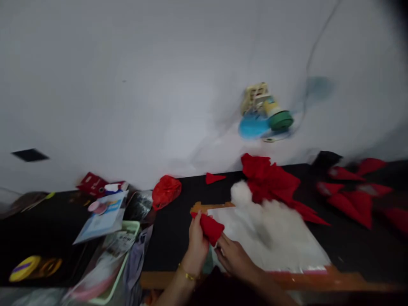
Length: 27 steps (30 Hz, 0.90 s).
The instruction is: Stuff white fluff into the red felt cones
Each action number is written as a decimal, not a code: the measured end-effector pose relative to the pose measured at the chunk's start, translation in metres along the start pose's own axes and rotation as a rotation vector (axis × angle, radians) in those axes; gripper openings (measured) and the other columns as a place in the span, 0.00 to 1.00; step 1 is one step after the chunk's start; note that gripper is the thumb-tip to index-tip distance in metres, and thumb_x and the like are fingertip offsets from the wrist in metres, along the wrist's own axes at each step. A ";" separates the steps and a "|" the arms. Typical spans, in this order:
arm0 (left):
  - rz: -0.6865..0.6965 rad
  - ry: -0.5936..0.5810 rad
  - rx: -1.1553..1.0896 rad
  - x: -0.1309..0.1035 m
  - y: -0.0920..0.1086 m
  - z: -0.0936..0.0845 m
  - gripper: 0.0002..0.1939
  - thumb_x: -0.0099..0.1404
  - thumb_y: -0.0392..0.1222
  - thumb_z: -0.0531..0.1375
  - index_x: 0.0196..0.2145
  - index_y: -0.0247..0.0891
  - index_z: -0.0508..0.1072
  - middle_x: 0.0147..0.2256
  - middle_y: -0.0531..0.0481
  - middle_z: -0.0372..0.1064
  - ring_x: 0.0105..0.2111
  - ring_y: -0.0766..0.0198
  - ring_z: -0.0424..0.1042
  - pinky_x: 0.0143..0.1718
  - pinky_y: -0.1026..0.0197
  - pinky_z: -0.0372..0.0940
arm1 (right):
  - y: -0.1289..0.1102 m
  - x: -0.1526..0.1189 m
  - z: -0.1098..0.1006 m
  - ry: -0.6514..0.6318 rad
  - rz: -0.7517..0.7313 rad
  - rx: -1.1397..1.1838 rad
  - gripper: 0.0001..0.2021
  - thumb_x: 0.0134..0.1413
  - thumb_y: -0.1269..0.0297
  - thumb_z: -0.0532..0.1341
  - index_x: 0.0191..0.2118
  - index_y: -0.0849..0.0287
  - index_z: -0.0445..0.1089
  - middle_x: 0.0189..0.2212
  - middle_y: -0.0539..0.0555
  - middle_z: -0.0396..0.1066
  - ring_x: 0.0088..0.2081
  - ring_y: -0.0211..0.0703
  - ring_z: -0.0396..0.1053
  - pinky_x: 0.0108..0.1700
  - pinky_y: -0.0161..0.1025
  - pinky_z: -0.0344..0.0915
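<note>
A small red cone-shaped fabric piece [211,228] is between my two hands above the table's front edge. Its narrow end lies in my left hand [196,236], which is closed around it. At its wide end, the fingers of my right hand [234,255] press close together; their tips are partly hidden by the fabric. Just to the right, a fluffy white stuffing pile [276,219] rests on a white plastic sheet [306,259]. Crumpled red fabric pieces [270,176] lie behind the stuffing.
Several red cones [353,204] lie at the right, and one small red triangle [214,178] at the back. A red plastic bag [166,191] and a pale green basket [135,229] stand left. A yellow-lidded jar [25,268] lies far left. Items with a cord hang on the wall.
</note>
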State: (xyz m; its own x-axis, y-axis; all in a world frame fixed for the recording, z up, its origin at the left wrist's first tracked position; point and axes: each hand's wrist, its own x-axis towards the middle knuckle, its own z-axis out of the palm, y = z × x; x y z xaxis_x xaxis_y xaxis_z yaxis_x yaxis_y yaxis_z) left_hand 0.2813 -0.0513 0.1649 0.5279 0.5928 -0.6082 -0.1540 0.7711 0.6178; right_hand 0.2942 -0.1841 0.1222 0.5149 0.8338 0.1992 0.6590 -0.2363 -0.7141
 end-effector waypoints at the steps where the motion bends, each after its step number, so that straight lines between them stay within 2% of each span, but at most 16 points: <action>1: -0.002 0.019 -0.025 0.002 0.006 0.005 0.14 0.53 0.43 0.71 0.32 0.36 0.71 0.27 0.51 0.73 0.25 0.64 0.73 0.32 0.62 0.69 | 0.005 0.000 0.000 0.008 -0.001 -0.016 0.25 0.58 0.75 0.53 0.61 0.58 0.65 0.57 0.63 0.70 0.50 0.50 0.75 0.49 0.41 0.72; 3: -0.010 -0.020 -0.048 0.001 0.011 0.010 0.15 0.54 0.44 0.71 0.33 0.35 0.71 0.28 0.50 0.73 0.26 0.64 0.73 0.32 0.62 0.68 | 0.013 -0.001 0.002 -0.006 0.012 -0.055 0.22 0.59 0.73 0.50 0.56 0.60 0.70 0.52 0.64 0.73 0.46 0.51 0.76 0.46 0.43 0.74; 6: -0.007 -0.133 -0.010 -0.012 0.002 0.010 0.21 0.51 0.45 0.73 0.39 0.36 0.71 0.29 0.51 0.72 0.27 0.64 0.72 0.33 0.63 0.67 | 0.017 0.001 0.008 -0.067 0.040 -0.004 0.18 0.59 0.70 0.51 0.48 0.60 0.75 0.42 0.63 0.79 0.41 0.53 0.78 0.45 0.46 0.75; 8: -0.008 -0.150 0.030 -0.021 -0.010 0.008 0.27 0.48 0.44 0.74 0.43 0.38 0.70 0.28 0.53 0.71 0.27 0.64 0.71 0.32 0.63 0.65 | 0.016 0.003 0.010 -0.018 0.115 0.134 0.19 0.59 0.68 0.54 0.54 0.58 0.73 0.46 0.62 0.78 0.47 0.54 0.77 0.50 0.48 0.74; 10: -0.009 -0.151 0.059 -0.026 -0.020 0.005 0.30 0.46 0.45 0.74 0.45 0.39 0.69 0.27 0.54 0.70 0.26 0.64 0.70 0.32 0.62 0.65 | 0.015 0.004 0.011 0.048 0.199 0.260 0.26 0.57 0.65 0.58 0.62 0.57 0.66 0.54 0.62 0.75 0.54 0.54 0.73 0.55 0.49 0.72; 13: -0.045 -0.152 0.067 -0.025 -0.026 0.001 0.30 0.45 0.45 0.74 0.44 0.38 0.69 0.27 0.53 0.70 0.26 0.64 0.70 0.32 0.62 0.64 | 0.019 0.002 0.011 0.052 0.243 0.266 0.28 0.56 0.64 0.59 0.64 0.56 0.65 0.56 0.62 0.73 0.58 0.54 0.70 0.57 0.49 0.70; 15: -0.084 -0.130 0.059 -0.020 -0.022 -0.001 0.29 0.44 0.43 0.73 0.43 0.37 0.69 0.28 0.52 0.71 0.27 0.64 0.70 0.33 0.62 0.64 | 0.025 -0.001 0.013 0.017 0.223 0.172 0.24 0.55 0.65 0.57 0.58 0.57 0.70 0.50 0.61 0.77 0.53 0.53 0.74 0.54 0.47 0.72; 17: -0.081 -0.101 0.050 -0.014 -0.016 -0.003 0.28 0.43 0.41 0.73 0.42 0.36 0.70 0.29 0.51 0.72 0.28 0.65 0.70 0.33 0.64 0.63 | 0.031 -0.005 0.016 -0.029 0.188 0.048 0.17 0.55 0.68 0.57 0.48 0.57 0.76 0.40 0.60 0.80 0.43 0.51 0.78 0.47 0.43 0.74; 19: -0.062 -0.091 0.054 -0.011 -0.009 -0.003 0.29 0.43 0.42 0.74 0.43 0.35 0.71 0.30 0.51 0.72 0.29 0.65 0.71 0.34 0.64 0.64 | 0.035 -0.006 0.017 -0.045 0.148 -0.051 0.13 0.54 0.69 0.56 0.41 0.58 0.77 0.36 0.60 0.80 0.36 0.50 0.78 0.41 0.39 0.73; 23: -0.077 -0.234 0.122 -0.018 -0.002 0.004 0.31 0.47 0.47 0.73 0.46 0.37 0.69 0.31 0.48 0.74 0.32 0.60 0.74 0.35 0.61 0.66 | 0.034 -0.003 0.015 0.011 0.182 0.013 0.16 0.55 0.67 0.56 0.47 0.58 0.74 0.36 0.59 0.79 0.34 0.49 0.77 0.36 0.38 0.73; 25: -0.067 -0.306 0.155 -0.024 0.000 0.007 0.30 0.50 0.49 0.72 0.47 0.38 0.67 0.31 0.48 0.75 0.32 0.58 0.76 0.35 0.60 0.67 | 0.032 0.000 0.012 0.020 0.221 0.090 0.14 0.54 0.66 0.56 0.45 0.58 0.74 0.33 0.58 0.79 0.32 0.48 0.76 0.35 0.38 0.73; 27: -0.077 -0.335 0.158 -0.027 0.002 0.008 0.31 0.54 0.55 0.70 0.49 0.39 0.65 0.33 0.47 0.75 0.30 0.58 0.76 0.33 0.60 0.67 | 0.029 0.001 0.009 0.028 0.224 0.129 0.12 0.54 0.66 0.57 0.42 0.58 0.75 0.32 0.57 0.79 0.33 0.48 0.76 0.36 0.39 0.74</action>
State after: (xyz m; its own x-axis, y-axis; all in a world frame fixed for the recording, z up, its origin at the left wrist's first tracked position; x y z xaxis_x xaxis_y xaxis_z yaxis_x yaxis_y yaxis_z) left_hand 0.2735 -0.0682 0.1866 0.7808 0.4056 -0.4752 0.0136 0.7494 0.6619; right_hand 0.3088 -0.1855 0.0952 0.6566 0.7530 0.0437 0.4524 -0.3469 -0.8216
